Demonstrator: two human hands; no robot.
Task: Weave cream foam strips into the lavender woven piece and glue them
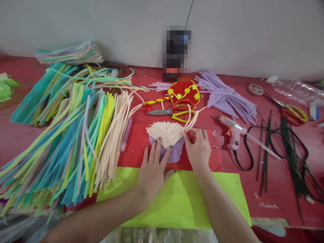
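Red tabletop fills the view, with a green sheet (182,199) nearest at bottom centre. Just beyond, the left hand (153,168) lies flat, fingers spread, pressing down a cream woven piece (164,132) at frame centre on a red sheet (134,148). The right hand (198,150) curls at the piece's right edge; whether it pinches a strip cannot be told. Seemingly a weaving step, calling for steady, even pressure. Farther off lie scissors (162,112), a glue gun (234,133) and coloured strips (76,135).
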